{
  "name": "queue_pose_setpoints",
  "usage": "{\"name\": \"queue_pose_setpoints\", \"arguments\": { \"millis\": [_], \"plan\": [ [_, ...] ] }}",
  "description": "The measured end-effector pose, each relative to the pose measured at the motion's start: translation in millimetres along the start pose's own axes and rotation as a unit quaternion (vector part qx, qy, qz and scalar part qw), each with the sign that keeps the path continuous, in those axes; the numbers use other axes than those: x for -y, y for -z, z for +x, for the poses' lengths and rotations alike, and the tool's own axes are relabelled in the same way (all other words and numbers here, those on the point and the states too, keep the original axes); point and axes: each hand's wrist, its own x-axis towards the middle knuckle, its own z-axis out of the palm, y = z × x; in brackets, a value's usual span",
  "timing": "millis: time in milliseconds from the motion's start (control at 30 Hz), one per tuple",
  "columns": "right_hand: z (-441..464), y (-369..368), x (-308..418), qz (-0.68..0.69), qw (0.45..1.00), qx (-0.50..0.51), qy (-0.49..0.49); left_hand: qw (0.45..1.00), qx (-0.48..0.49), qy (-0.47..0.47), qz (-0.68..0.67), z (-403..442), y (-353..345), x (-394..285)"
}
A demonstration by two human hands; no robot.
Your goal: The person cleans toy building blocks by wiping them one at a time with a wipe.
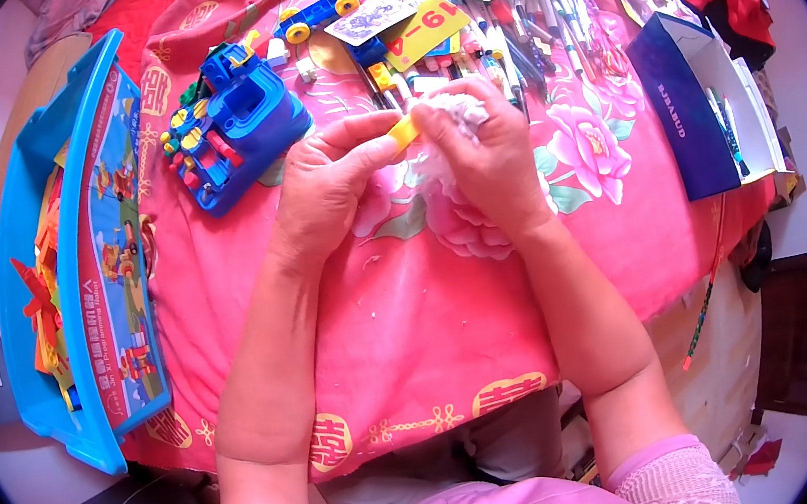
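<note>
Over the middle of the pink flowered cloth, both hands meet at a small yellow piece [403,134], perhaps a plastic toy block. My left hand [334,180] is closed, pinching its left end between thumb and fingers. My right hand [492,155] is closed around a crumpled white tissue or cloth [438,169], with its thumb and fingertips against the right end of the yellow piece. Part of the tissue hangs below the right hand. The fingers hide some of the yellow piece, so its exact kind cannot be made out.
A blue toy caddy [256,119] with small coloured parts stands left of the hands. Pens [556,17], cards [427,32] and a blue toy car [324,12] lie beyond them. A blue bin [20,329] stands far left, a dark blue box [684,112] right.
</note>
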Motion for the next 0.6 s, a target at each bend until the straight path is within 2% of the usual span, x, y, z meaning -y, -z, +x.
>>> {"name": "queue_pose_setpoints", "arguments": {
  "millis": [33, 67, 167, 300, 467, 533, 600],
  "plan": [
    [1, 2, -2, 0.049, 0.996, -0.008, -0.078, 1.000, 0.014, -0.013, -0.009, 0, -2, -2],
    [3, 4, 0, 0.075, 0.993, -0.006, -0.091, 0.999, 0.040, -0.006, -0.010, -1, 2, -3],
    [1, 4, 17, 0.154, 0.983, 0.001, -0.104, 0.999, 0.010, 0.024, 0.028, -1, 3, -6],
    [-1, 3, 14, 0.163, 0.973, 0.085, -0.140, 0.998, 0.004, -0.016, 0.060, -1, 6, -7],
    [-3, 2, 9, 0.086, 0.971, 0.135, -0.176, 0.998, 0.007, -0.058, 0.022, 2, 10, -14],
    [-10, -4, 7, 0.006, 0.978, 0.155, -0.136, 0.997, 0.008, -0.072, 0.033, 0, 15, -16],
    [-15, -10, 7, -0.092, 0.975, 0.187, -0.071, 0.988, -0.017, -0.081, 0.131, -3, 12, -17]
  ]
}}
